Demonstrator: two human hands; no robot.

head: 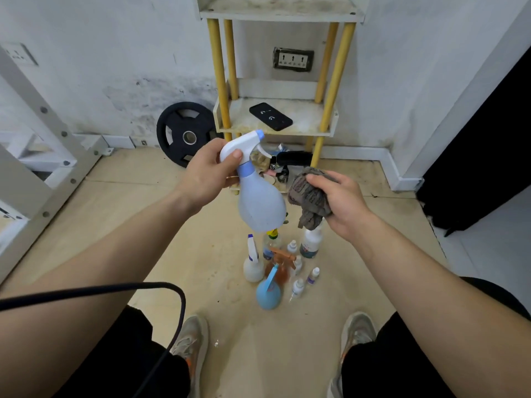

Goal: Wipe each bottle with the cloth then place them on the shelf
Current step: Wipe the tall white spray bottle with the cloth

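A cluster of bottles (310, 245) is stood on the beige tiled floor (172, 225), among them a white spray bottle (253, 268), a blue spray bottle (268, 295) and small dropper bottles (297, 288). A black weight plate (179, 133) is leaned against the wall. A black phone (270, 116) is laid flat on the shelf (311, 122), on its middle board.

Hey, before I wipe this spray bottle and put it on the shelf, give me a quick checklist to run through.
1. Grip on bottle: ok. The left hand grips the spray bottle at its trigger head.
2. Cloth ready: ok. The right hand holds the bunched cloth beside the bottle's body.
3. Cloth touching the bottle: cannot tell.
4. Shelf space: ok. The middle shelf has bare room to the right of the phone.
5. Bottle already clean: cannot tell.
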